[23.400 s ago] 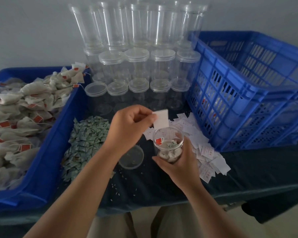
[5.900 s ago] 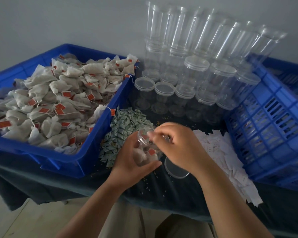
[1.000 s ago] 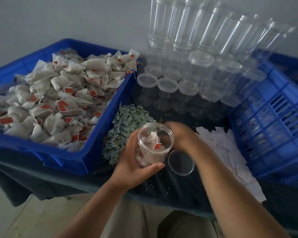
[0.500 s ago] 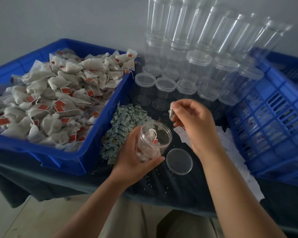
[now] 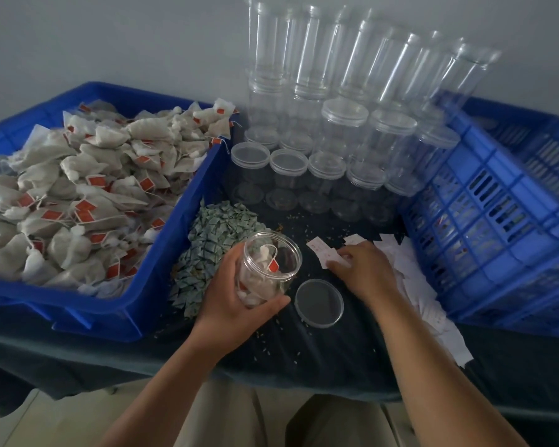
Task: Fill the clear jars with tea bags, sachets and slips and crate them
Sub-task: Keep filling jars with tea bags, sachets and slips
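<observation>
Head view of the slip-insertion step. The left hand point(image 5: 236, 298) holds an open clear jar point(image 5: 268, 266) tilted, just above the dark-covered surface point(image 5: 304, 356) near the middle of its front edge, with the fingers and thumb wrapped round the jar's wall. Tea bags point(image 5: 259, 279) with red tags already lie inside; no sachet can be made out in it. The right hand point(image 5: 362, 269) rests palm down on the heap of white paper slips point(image 5: 410, 279) toward the right end of the surface, fingers bent with their tips on one slip; whether that slip is pinched cannot be told. The jar's lid point(image 5: 319, 303) lies flat on the surface between the two hands. Green sachets point(image 5: 213, 246) are heaped just left of the jar, beside the blue tray point(image 5: 162, 285) of tea bags at the left end. Empty capped jars point(image 5: 346, 130) stand stacked along the rear edge; the blue crate point(image 5: 484, 227) sits at the right end. Judged next: separate a single slip, carry it to the jar mouth and drop it in, then fit the lid; thin slips tend to lift in pairs
</observation>
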Motion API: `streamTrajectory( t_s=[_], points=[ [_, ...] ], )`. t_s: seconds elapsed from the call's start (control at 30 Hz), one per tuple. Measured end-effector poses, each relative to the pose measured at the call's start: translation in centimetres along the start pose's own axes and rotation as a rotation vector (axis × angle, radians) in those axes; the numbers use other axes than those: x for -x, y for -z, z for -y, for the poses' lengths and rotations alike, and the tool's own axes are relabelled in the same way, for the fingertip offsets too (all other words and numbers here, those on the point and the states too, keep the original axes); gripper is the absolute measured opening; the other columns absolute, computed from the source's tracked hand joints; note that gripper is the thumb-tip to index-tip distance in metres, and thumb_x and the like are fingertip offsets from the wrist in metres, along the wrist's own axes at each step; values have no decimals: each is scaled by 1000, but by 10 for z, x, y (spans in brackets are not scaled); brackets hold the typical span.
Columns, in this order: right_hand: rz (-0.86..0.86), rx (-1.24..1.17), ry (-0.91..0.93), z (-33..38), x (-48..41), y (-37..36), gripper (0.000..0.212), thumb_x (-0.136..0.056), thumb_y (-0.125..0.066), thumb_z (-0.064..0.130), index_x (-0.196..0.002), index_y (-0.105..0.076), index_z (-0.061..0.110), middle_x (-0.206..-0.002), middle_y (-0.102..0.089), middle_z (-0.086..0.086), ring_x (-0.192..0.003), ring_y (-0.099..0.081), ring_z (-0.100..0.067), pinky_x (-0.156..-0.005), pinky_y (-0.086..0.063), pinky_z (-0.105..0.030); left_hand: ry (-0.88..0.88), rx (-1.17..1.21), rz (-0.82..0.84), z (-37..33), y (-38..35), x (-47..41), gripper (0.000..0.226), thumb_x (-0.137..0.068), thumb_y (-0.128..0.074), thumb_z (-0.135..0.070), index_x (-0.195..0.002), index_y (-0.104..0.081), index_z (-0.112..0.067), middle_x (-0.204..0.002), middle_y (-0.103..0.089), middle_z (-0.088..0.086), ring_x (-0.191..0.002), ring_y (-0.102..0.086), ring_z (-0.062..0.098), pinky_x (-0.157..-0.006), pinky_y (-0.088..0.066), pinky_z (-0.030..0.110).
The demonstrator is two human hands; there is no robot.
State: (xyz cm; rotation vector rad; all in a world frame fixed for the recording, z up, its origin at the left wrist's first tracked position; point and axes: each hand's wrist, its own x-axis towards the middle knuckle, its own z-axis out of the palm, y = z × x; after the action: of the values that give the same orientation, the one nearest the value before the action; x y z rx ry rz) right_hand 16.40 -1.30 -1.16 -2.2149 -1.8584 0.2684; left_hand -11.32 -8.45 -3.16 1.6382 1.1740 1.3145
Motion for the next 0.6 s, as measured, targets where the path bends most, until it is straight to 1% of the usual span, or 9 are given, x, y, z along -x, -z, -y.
streamTrajectory(
  t_s=[0.07, 0.13, 0.23, 0.3, 0.37, 0.4, 0.43, 0.5, 0.6],
  points=[
    [-58, 11, 41, -3, -1, -12, 40, -100, -69, 50, -131, -75, 25, -138, -65, -5, -127, -59, -25, -100, -45, -36, -3, -4, 6, 0, 0, -1, 97, -68, -96, -45, -140, -37, -72, -139, -54, -40, -129, -54, -14, -94, -43, 0],
    [-100, -29, 67, -3, -1, -13, 26, -101, -70, 42, -117, -78, 24, -129, -67, -3, -120, -60, -23, -93, -43, -33, -13, -13, 6, 1, -1, -2, 100, -71, -99, -35, -140, -37, -72, -138, -54, -40, -128, -54, -14, -93, -43, 0],
    [-129, -164, 43, -3, 4, -8, 13, -100, -73, 38, -103, -80, 27, -119, -69, 4, -110, -63, -15, -89, -45, -30, -12, -29, 2, 4, -1, -1, 103, -72, -100, -27, -139, -37, -73, -138, -53, -41, -128, -53, -15, -94, -42, -1],
    [-177, -389, -22, -1, 11, 5, 9, -99, -75, 40, -98, -80, 32, -107, -74, 13, -98, -67, -8, -81, -49, -28, -10, -32, 14, 3, -1, -1, 101, -71, -100, -32, -140, -37, -71, -139, -53, -40, -129, -54, -14, -94, -43, -1],
    [-208, -770, -82, 10, 22, 27, 6, -98, -78, 36, -92, -80, 36, -92, -78, 15, -89, -73, -6, -70, -53, -22, -7, -45, 23, 3, 0, -1, 99, -69, -99, -42, -142, -37, -67, -140, -54, -37, -129, -55, -11, -95, -43, 1],
    [-191, -965, -85, 20, 30, 38, 7, -97, -80, 33, -91, -81, 37, -91, -79, 14, -88, -75, -7, -65, -55, -20, -6, -59, 23, 2, 0, -2, 97, -68, -97, -48, -143, -37, -65, -141, -54, -35, -129, -56, -9, -95, -44, 2],
    [-175, -1097, -47, 30, 39, 47, 8, -96, -81, 31, -92, -82, 37, -91, -80, 12, -87, -76, -7, -65, -56, -18, -5, -68, 22, 2, 0, -2, 97, -67, -96, -52, -144, -38, -63, -141, -55, -33, -129, -57, -7, -96, -45, 4],
    [-187, -1147, 134, 52, 56, 60, 4, -95, -81, 33, -97, -82, 36, -96, -80, 8, -88, -75, -7, -71, -58, -21, -1, -64, 22, 3, 0, -2, 98, -66, -96, -55, -146, -39, -60, -141, -56, -29, -130, -59, -2, -98, -50, 12],
    [-316, -816, 486, 85, 75, 64, 3, -96, -80, 32, -99, -81, 34, -99, -76, 15, -95, -71, -8, -80, -55, -19, 3, -47, 31, 3, 0, -2, 97, -67, -96, -54, -147, -41, -56, -140, -59, -23, -128, -63, 4, -99, -56, 31]
  ],
)
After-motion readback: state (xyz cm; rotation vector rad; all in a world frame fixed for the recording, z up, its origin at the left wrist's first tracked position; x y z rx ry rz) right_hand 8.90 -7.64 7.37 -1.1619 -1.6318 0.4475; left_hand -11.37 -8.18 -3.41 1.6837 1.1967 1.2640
